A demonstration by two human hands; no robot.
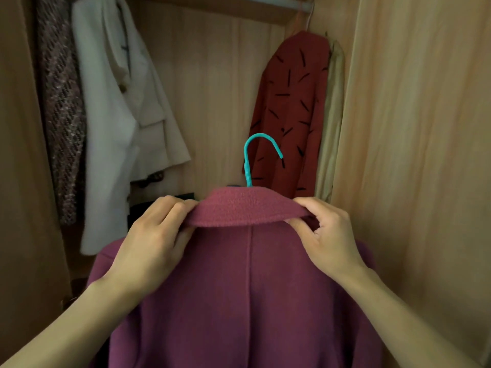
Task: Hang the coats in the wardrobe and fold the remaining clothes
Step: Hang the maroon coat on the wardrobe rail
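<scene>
Plum coat held up before the wardrobe, collar pinched by left hand and right hand, teal hanger body hidden, hem cut off below.

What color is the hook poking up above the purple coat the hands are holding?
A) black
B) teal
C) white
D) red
B: the hanger hook rising above the purple coat collar is teal, while the left hand and right hand pinch the collar ends.
</scene>
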